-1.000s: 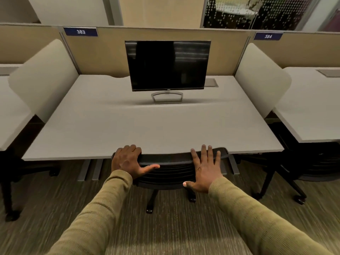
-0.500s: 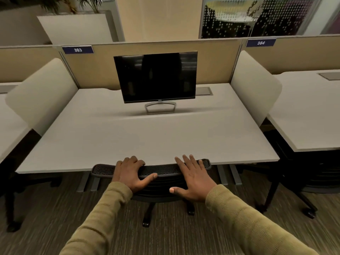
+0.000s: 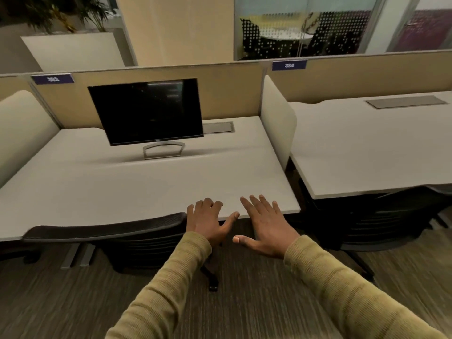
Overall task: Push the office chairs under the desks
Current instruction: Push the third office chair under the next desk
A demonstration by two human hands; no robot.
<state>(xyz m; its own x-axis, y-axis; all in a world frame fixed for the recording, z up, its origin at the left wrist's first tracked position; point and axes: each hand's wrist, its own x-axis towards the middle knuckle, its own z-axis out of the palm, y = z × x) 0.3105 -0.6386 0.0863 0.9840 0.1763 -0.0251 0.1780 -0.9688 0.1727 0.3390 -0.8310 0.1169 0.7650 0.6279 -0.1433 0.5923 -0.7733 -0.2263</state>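
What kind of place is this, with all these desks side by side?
Most likely an open-plan office: desks divided by beige partitions carrying numbered labels, a monitor, a mesh office chair tucked under, and a glass-walled meeting room behind.

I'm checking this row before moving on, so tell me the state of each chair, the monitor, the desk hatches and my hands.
Left office chair: pushed in, backrest at the left desk's edge.
Right office chair: tucked under the right desk.
Monitor: screen dark.
Left cable hatch: closed.
Right cable hatch: closed.
Left hand: fingers loosely bent, gripping nothing visible.
Right hand: open, fingers straight, holding nothing.
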